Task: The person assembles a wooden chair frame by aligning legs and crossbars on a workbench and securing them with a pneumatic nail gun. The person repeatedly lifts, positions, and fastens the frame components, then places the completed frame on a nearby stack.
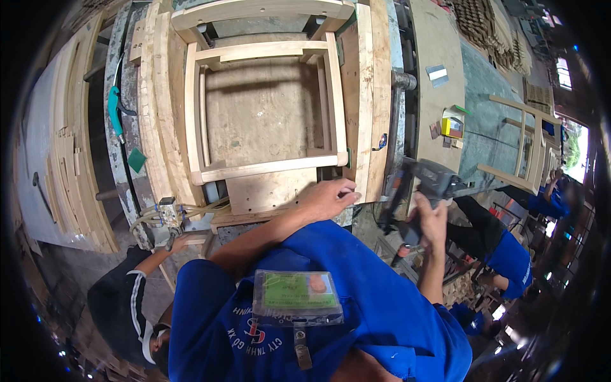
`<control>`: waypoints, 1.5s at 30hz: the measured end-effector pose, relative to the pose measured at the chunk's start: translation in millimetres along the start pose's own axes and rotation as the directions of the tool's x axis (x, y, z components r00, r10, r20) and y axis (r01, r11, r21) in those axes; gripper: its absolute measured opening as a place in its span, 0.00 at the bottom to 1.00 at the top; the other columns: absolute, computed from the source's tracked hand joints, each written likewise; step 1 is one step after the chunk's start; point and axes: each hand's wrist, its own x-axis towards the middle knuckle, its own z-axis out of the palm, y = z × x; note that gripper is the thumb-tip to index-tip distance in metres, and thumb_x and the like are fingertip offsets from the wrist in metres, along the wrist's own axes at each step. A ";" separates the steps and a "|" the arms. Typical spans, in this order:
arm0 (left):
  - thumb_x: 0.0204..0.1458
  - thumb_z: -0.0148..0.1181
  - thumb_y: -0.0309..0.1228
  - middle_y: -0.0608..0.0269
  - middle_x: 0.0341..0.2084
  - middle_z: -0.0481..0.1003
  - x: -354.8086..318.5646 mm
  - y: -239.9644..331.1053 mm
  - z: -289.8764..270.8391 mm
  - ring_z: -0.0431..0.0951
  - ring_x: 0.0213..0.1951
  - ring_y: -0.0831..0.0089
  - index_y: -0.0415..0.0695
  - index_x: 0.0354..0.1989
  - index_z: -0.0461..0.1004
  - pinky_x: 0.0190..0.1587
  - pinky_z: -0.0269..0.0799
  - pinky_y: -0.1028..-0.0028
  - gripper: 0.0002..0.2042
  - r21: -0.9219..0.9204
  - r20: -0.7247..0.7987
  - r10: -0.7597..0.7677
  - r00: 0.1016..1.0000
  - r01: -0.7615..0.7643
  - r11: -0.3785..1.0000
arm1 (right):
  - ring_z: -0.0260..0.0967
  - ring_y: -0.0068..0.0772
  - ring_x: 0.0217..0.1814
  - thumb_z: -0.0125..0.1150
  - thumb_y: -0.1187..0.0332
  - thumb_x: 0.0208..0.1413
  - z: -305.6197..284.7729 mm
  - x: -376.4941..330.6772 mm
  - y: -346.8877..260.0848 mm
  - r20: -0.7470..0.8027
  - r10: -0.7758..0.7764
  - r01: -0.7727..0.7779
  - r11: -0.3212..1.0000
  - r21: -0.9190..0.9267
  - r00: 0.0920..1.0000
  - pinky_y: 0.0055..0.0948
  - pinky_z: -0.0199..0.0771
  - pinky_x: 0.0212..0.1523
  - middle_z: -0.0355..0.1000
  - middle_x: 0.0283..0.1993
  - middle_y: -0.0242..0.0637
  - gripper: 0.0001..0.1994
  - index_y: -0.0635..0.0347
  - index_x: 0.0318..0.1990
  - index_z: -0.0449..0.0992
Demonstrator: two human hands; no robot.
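Observation:
A wooden chair frame [267,170] of pale bars lies on a workbench, held between long side boards. At its near right corner is my left hand [330,198], its fingers curled together by the edge of the right board [366,127]. Whatever lies within those fingers, if anything, is hidden. My right hand [433,219] is wrapped round the handle of a dark nail gun [433,178], held up to the right of the bench and apart from the frame. A flat wooden panel [270,191] with small holes lies just in front of the frame.
A teal air blow gun [114,111] lies to the left, near wooden strips [67,159]. Hoses meet a valve [168,210] at the bench's front left. A yellow box [452,127] sits on the right-hand table. Co-workers [118,299] are at both sides.

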 end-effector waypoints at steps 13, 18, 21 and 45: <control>0.66 0.54 0.54 0.39 0.40 0.79 26.0 -41.7 15.7 0.81 0.44 0.48 0.34 0.46 0.72 0.49 0.74 0.56 0.27 -0.218 0.122 -0.199 0.972 0.222 0.950 | 0.64 0.19 0.19 0.67 0.64 0.65 115.6 -10.2 13.8 0.246 0.099 -0.057 0.984 -0.170 0.964 0.25 0.64 0.21 0.71 0.22 0.28 0.10 0.63 0.44 0.79; 0.66 0.53 0.54 0.37 0.40 0.79 27.4 -47.2 17.5 0.81 0.45 0.44 0.33 0.49 0.72 0.49 0.74 0.54 0.29 -0.262 0.139 -0.201 0.970 0.231 0.937 | 0.65 0.19 0.18 0.67 0.62 0.65 125.9 -10.7 -6.7 0.210 0.179 -0.120 0.957 -0.265 0.961 0.26 0.64 0.20 0.72 0.21 0.30 0.11 0.63 0.40 0.78; 0.66 0.54 0.53 0.37 0.40 0.80 27.7 -38.9 13.6 0.81 0.45 0.42 0.32 0.50 0.72 0.49 0.74 0.53 0.28 -0.328 0.108 -0.189 0.976 0.214 0.920 | 0.67 0.21 0.19 0.66 0.61 0.66 126.4 -6.8 -23.3 0.229 0.200 -0.123 0.942 -0.311 0.953 0.26 0.67 0.21 0.73 0.23 0.31 0.13 0.63 0.43 0.77; 0.69 0.52 0.45 0.62 0.26 0.83 200.5 6.2 -200.6 0.83 0.30 0.72 0.47 0.52 0.80 0.36 0.77 0.69 0.17 -0.485 -0.297 -0.079 0.952 -0.079 0.871 | 0.69 0.25 0.21 0.51 0.52 0.73 273.8 202.3 -152.5 0.208 -0.090 0.101 0.994 -0.047 0.974 0.27 0.72 0.23 0.71 0.25 0.34 0.19 0.61 0.44 0.71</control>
